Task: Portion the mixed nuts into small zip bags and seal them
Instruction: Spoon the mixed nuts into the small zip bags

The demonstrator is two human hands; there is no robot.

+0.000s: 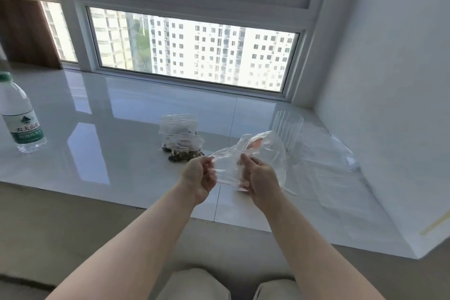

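Fingers of the left hand [200, 176] and right hand [261, 176] pinch an empty zip bag [255, 153]; nuts bag [181, 139] sits beyond this grip. Slippery film could slide free, or stay closed.

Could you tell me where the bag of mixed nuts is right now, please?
In the head view, the crumpled clear plastic bag of mixed nuts stands mid-sill on the glossy white windowsill, just beyond the left hand.
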